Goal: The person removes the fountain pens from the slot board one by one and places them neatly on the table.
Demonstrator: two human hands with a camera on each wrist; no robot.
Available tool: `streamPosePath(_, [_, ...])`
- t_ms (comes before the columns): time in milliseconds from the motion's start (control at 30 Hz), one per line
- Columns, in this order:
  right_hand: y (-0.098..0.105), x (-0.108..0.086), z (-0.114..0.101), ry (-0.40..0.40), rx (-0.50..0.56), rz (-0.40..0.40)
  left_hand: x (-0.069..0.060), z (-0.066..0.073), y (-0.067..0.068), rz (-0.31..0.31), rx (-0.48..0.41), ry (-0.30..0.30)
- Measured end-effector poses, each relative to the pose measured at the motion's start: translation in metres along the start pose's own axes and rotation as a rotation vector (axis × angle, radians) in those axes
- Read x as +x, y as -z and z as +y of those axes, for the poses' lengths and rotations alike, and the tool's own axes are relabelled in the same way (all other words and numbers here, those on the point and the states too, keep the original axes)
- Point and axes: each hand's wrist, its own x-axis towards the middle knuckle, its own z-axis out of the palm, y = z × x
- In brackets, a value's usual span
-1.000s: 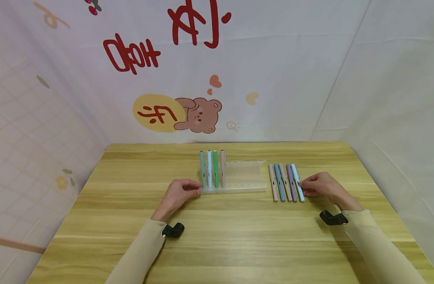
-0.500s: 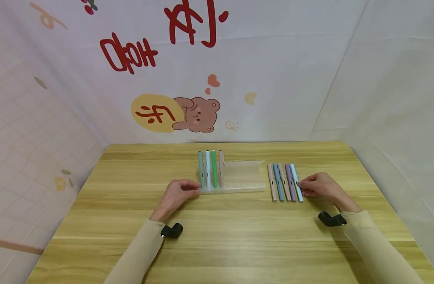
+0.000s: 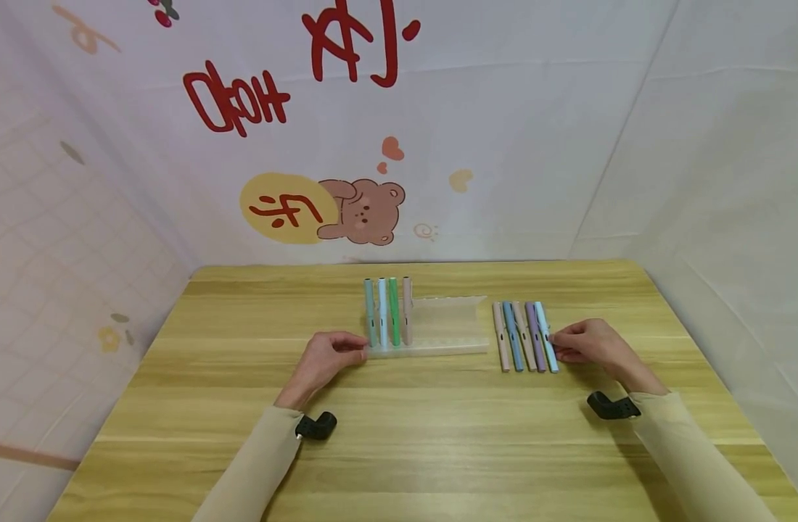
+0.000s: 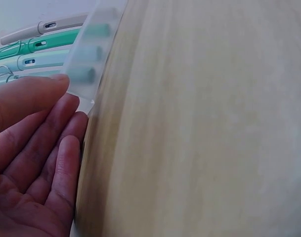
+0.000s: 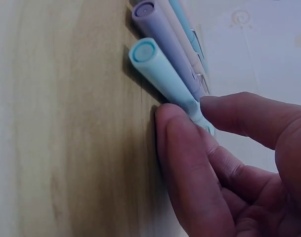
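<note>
My left hand (image 3: 323, 361) pinches the left end of a clear plastic pen holder (image 3: 445, 349), thumb on one side and fingertips on the other. Standing in its left part are a teal pen (image 3: 371, 313), a light blue pen (image 3: 382, 315), a green pen (image 3: 394, 313) and a greyish-pink pen (image 3: 408, 313). To the right, several capped pens lie side by side on the table. With thumb and forefinger my right hand (image 3: 598, 344) pinches the outermost pale blue pen (image 5: 165, 74); a purple pen (image 5: 165, 44) lies beside it.
The wooden table (image 3: 432, 442) ends at a white cloth wall (image 3: 516, 145) printed with red characters and a bear. A pink pen (image 3: 500, 337), a blue pen (image 3: 513, 337) and a beige pen (image 3: 525, 337) lie left of the purple one.
The view shifts slightly. Both hands keep their places at the holder and at the pale blue pen, and no pen has visibly moved.
</note>
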Motion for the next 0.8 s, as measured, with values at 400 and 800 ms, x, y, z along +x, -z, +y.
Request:
streamPosePath(400, [0.005,-0.009,0.005,0.056,0.004,0.02,-0.001,-0.001,0.002,-0.002,0.0,-0.006])
streamPosePath(800, [-0.008,-0.024,-0.007,0.204,0.1,0.14,-0.001,-0.002,0.001,-0.009,-0.008,-0.02])
